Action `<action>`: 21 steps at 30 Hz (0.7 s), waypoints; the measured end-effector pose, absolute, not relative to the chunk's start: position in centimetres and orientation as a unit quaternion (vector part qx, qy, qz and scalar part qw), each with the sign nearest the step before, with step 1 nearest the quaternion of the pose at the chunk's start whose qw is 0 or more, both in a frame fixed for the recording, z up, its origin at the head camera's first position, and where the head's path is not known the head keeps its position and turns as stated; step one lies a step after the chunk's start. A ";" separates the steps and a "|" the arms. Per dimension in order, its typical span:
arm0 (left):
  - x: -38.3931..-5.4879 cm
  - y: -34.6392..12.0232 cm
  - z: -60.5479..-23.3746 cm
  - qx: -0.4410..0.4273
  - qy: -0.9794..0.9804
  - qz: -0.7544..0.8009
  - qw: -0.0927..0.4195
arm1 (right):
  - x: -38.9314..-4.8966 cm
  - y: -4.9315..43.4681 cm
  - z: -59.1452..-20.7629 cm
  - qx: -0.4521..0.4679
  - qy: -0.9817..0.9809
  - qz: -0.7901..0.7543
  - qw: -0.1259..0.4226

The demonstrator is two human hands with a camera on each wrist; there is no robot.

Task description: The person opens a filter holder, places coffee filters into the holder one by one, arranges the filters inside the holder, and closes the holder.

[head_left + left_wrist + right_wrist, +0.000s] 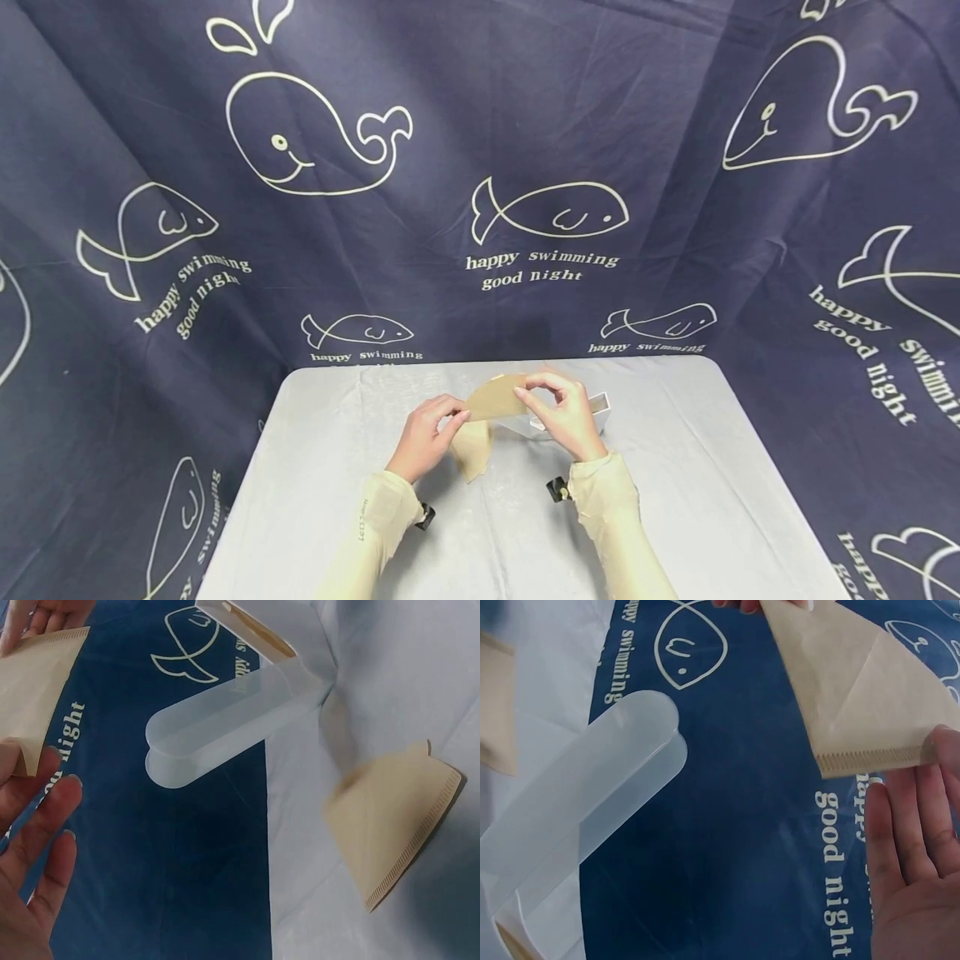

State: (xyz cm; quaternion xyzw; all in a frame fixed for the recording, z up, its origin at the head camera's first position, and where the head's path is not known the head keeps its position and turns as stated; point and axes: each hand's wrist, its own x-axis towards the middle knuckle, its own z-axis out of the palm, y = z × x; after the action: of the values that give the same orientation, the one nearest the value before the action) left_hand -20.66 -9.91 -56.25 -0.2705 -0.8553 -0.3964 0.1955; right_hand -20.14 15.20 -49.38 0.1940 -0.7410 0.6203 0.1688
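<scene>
A tan paper coffee filter (497, 398) with a crimped seam is held up above the table between both hands. My left hand (427, 433) pinches its left corner between thumb and finger; the other fingers extend loosely in the left wrist view. At the opposite end, my right hand (564, 412) pinches the edge, its thumb on the crimped seam (874, 760) in the right wrist view. Another coffee filter (397, 821) lies on the table beneath the left hand. Behind the right hand is a white box (600, 405), partly hidden, with tan paper inside.
A long translucent plastic flap (225, 720) with rounded ends extends from the white box. Pale cloth covers the table (322, 467). A dark blue curtain (450, 125) with fish and whale drawings hangs behind and along the sides.
</scene>
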 end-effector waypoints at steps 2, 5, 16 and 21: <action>-20.8 -10.0 -56.3 -0.273 -0.855 -0.392 0.200 | -19.6 15.2 -48.6 0.189 -0.748 0.614 0.167; -20.8 -10.0 -56.4 -0.279 -0.853 -0.390 0.207 | -19.5 15.3 -48.4 0.187 -0.757 0.603 0.169; -21.3 -8.9 -55.7 -0.287 -0.843 -0.412 0.192 | -20.2 15.6 -50.1 0.178 -0.776 0.579 0.175; -22.1 -7.8 -54.9 -0.297 -0.833 -0.416 0.214 | -21.2 17.2 -51.8 0.166 -0.753 0.607 0.191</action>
State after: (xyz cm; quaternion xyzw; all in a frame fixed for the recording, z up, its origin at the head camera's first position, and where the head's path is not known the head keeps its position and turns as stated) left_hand -22.07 -7.79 -54.92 -0.2970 -0.8325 -0.4160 0.2136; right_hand -21.17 17.23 -51.79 0.1657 -0.7532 0.6073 0.1911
